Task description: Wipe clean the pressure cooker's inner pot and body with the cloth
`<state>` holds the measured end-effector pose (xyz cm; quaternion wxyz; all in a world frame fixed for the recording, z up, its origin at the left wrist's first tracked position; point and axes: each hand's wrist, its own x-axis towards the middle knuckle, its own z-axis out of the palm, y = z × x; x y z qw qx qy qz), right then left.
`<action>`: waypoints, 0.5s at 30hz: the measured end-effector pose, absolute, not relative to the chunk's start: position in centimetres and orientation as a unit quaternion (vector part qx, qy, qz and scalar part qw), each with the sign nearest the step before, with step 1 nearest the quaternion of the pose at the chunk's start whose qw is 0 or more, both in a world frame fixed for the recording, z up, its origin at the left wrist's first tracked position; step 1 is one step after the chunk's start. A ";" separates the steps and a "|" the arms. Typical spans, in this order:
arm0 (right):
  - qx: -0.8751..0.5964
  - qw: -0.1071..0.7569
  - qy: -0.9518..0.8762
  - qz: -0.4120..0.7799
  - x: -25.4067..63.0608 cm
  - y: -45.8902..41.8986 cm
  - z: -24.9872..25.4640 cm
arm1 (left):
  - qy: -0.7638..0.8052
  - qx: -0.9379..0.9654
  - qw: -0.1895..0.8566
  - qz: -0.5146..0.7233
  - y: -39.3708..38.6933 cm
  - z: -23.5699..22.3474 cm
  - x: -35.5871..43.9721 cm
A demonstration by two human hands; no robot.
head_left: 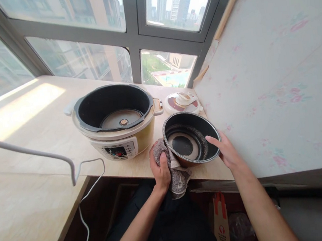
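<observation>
Cooking pot between my two hands, cloth bunched in the left.
My left hand (160, 172) was closed around a grey-brown cloth (179, 180) beside the black-lined inner pot (191, 138), while my right hand (226, 151) gripped the pot's right rim, thumb over the inside. The pot sat tilted towards me at the table's (39, 129) front edge; I could not tell whether it rested there. Beyond my left hand stood the open electric pressure cooker (115, 119); the lid (183, 101) lay just beyond the pot.
</observation>
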<state>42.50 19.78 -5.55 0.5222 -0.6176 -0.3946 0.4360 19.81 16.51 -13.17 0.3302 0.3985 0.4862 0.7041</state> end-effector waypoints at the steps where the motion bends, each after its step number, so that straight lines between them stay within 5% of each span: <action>1: -0.616 0.525 -0.392 0.436 42.1 19.3 -5.5 | 0.488 0.395 0.328 0.706 16.8 -13.0 19.7; 15: -0.630 0.437 -0.393 0.508 45.0 21.9 -4.5 | 0.540 0.414 0.363 0.636 21.5 -14.5 17.2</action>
